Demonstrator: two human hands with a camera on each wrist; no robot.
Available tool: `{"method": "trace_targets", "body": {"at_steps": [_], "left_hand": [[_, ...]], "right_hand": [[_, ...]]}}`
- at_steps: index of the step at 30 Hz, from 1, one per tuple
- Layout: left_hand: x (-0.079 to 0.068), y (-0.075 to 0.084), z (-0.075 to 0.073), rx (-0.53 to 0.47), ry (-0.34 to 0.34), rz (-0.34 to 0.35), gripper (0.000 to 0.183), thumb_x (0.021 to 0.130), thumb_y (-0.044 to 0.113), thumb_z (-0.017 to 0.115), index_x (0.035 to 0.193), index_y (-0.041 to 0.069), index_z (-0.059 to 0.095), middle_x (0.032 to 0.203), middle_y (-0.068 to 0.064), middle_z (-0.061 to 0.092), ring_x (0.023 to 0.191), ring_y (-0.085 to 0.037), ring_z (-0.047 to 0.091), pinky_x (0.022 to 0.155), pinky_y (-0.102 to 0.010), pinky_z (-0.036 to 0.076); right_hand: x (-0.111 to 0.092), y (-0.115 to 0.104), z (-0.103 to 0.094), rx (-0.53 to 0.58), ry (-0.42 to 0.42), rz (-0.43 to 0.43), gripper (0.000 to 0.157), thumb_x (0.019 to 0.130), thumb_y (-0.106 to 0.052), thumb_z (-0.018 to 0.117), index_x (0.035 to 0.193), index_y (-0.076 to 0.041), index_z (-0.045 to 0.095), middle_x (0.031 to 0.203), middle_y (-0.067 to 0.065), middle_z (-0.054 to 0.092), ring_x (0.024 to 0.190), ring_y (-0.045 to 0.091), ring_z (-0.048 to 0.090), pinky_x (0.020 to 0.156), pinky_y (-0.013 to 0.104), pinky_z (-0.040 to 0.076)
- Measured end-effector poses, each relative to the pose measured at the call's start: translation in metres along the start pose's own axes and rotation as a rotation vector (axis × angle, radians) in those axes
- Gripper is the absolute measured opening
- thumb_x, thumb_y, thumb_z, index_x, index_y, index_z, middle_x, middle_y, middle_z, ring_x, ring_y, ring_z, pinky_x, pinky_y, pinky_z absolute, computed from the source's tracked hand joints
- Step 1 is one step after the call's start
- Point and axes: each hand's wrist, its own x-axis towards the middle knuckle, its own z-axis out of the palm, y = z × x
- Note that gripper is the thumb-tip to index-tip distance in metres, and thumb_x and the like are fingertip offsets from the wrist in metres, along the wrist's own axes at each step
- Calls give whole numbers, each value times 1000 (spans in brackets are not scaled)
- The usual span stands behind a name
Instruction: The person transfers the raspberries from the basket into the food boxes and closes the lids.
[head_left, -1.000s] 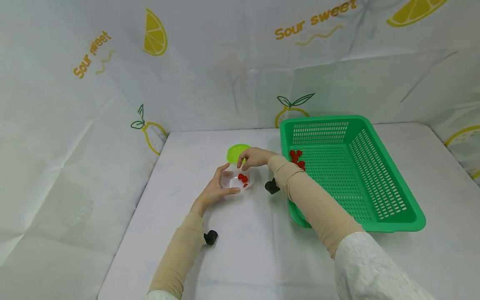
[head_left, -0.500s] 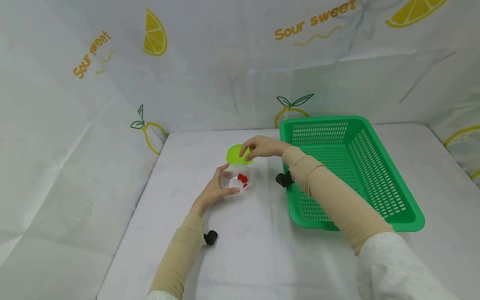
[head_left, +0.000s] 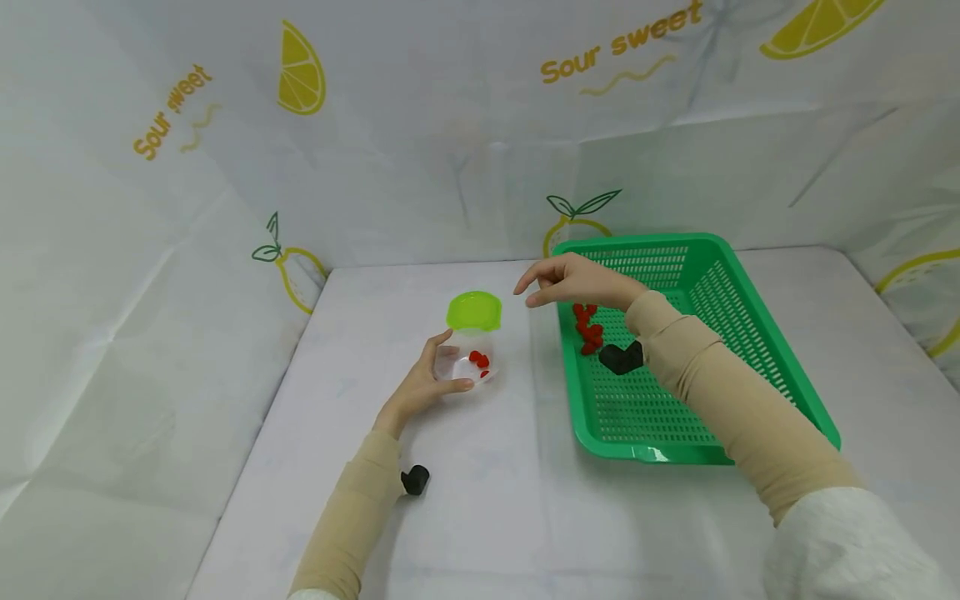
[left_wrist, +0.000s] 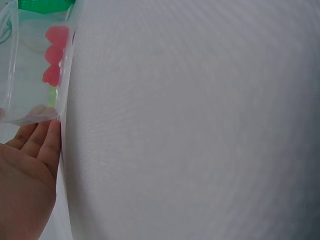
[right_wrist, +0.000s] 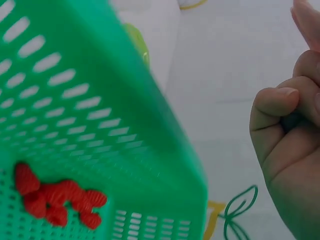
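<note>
A clear plastic tub (head_left: 463, 368) stands on the table, its near left side held between the thumb and fingers of my left hand (head_left: 422, 385). Several red raspberries (head_left: 478, 359) lie inside it; the left wrist view shows raspberries (left_wrist: 55, 56) through its wall. Just behind the tub is a lime-green lid (head_left: 474, 310). My right hand (head_left: 581, 282) hovers over the left rim of a green basket (head_left: 576, 408), fingers loosely bent, nothing in them. More raspberries (head_left: 587, 329) rest along the basket's left side, seen closer as a cluster of raspberries (right_wrist: 60, 199) in the right wrist view.
The basket's raised, slotted wall (right_wrist: 120, 85) stands between its raspberries and the tub. A white cloth with lemon prints (head_left: 300, 75) hangs behind the white table (head_left: 480, 500). Black wrist cameras (head_left: 415, 480) jut from both forearms.
My right hand has moved from above the tub, past the lid, up and right to the basket's left rim. The left hand stays on the tub. The view has shifted slightly.
</note>
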Motion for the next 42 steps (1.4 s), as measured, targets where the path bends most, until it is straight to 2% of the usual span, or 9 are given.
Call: {"method": "trace_targets", "body": {"at_steps": [9, 14, 18, 23, 32, 35, 37, 39, 42], "left_hand": [[-1, 0, 0, 7, -9, -4, 98, 66, 49, 79, 143, 40, 19, 139, 5, 43, 141, -22, 26, 113, -55, 22], [0, -1, -1, 12, -7, 1, 97, 66, 49, 79, 142, 42, 19, 139, 4, 43, 140, -23, 27, 112, -55, 23], [0, -1, -1, 11, -5, 7, 97, 67, 48, 79, 143, 41, 19, 140, 2, 43, 140, -24, 27, 112, -55, 24], [-2, 3, -2, 7, -19, 13, 96, 71, 42, 79, 145, 37, 18, 141, -1, 42, 141, -25, 26, 112, -56, 23], [1, -4, 0, -5, -8, 15, 98, 67, 48, 79, 143, 40, 19, 140, 1, 43, 141, -24, 26, 112, -57, 23], [2, -4, 1, -8, -7, 13, 97, 67, 47, 79, 143, 40, 19, 141, 1, 43, 141, -24, 25, 112, -57, 23], [2, -4, 1, -6, -7, 12, 97, 68, 46, 79, 143, 39, 18, 141, 1, 43, 141, -24, 25, 112, -58, 22], [2, -5, 0, -7, -6, 10, 97, 68, 45, 79, 143, 40, 18, 140, 1, 43, 141, -24, 25, 112, -57, 22], [3, -5, 0, -12, -4, 12, 97, 68, 44, 80, 143, 39, 19, 140, 0, 43, 142, -24, 25, 112, -58, 21]], "right_hand": [[-25, 39, -17, 170, 47, -16, 34, 84, -24, 69, 113, -8, 63, 62, -1, 41, 61, 12, 41, 70, 34, 44], [-35, 61, -23, 157, 58, 6, 36, 86, -22, 66, 117, -4, 61, 63, 1, 41, 69, 13, 45, 73, 35, 44], [-39, 79, -26, 111, 61, 78, 35, 87, -24, 65, 116, -7, 61, 64, -4, 46, 69, 14, 40, 69, 32, 40], [-43, 97, -27, 77, 83, 144, 37, 87, -25, 64, 118, -4, 61, 65, -3, 44, 71, 18, 41, 67, 35, 39], [-50, 128, -29, 47, 65, 225, 37, 89, -26, 63, 119, -5, 59, 55, -6, 34, 58, 12, 29, 61, 33, 35], [-51, 132, -29, 30, 71, 241, 36, 89, -26, 62, 120, -7, 59, 66, -1, 47, 64, 15, 32, 61, 33, 35], [-50, 133, -28, 10, 66, 247, 37, 89, -27, 62, 121, -9, 58, 86, 5, 57, 74, 19, 40, 66, 34, 38], [-49, 134, -26, -19, 60, 247, 39, 89, -29, 62, 122, -10, 58, 112, 10, 57, 93, 23, 47, 74, 34, 42], [-44, 134, -24, -48, 53, 247, 41, 88, -29, 64, 123, -10, 58, 110, 12, 53, 96, 26, 45, 76, 35, 42]]}}
